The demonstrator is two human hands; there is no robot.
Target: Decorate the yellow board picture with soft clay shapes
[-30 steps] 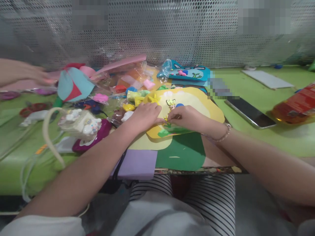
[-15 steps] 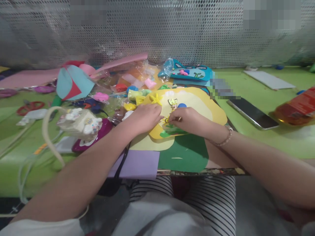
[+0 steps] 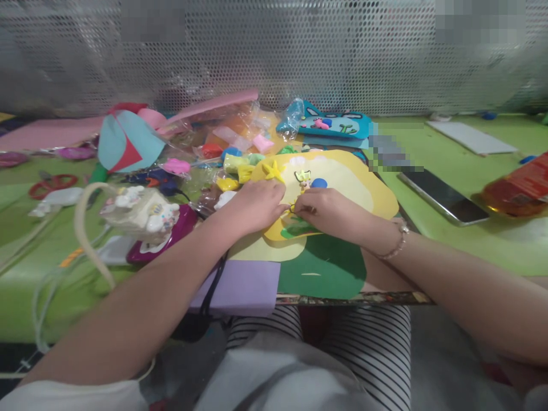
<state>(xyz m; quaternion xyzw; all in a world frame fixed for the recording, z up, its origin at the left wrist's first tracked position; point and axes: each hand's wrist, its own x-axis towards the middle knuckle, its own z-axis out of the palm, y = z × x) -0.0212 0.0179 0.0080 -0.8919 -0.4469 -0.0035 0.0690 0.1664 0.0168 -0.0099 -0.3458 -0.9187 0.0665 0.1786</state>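
Note:
My left hand and my right hand meet fingertip to fingertip over a yellow foam sheet. Both pinch a small yellow and dark craft piece between them; its shape is too small to make out. Just beyond the fingers a small yellow figure, a blue dot and a yellow star lie on the sheet. A green foam sheet and a purple foam block lie under it toward me. A bracelet circles my right wrist.
A phone lies right of the sheets. An orange packet is at far right. Left are a white plush purse, red scissors, a teal-and-red foam shape and several clay lumps. A perforated metal wall stands behind.
Another person's arm at the far left has left the view. My hands stay pinched together at the same spot on the yellow sheet, with only slight finger shifts.

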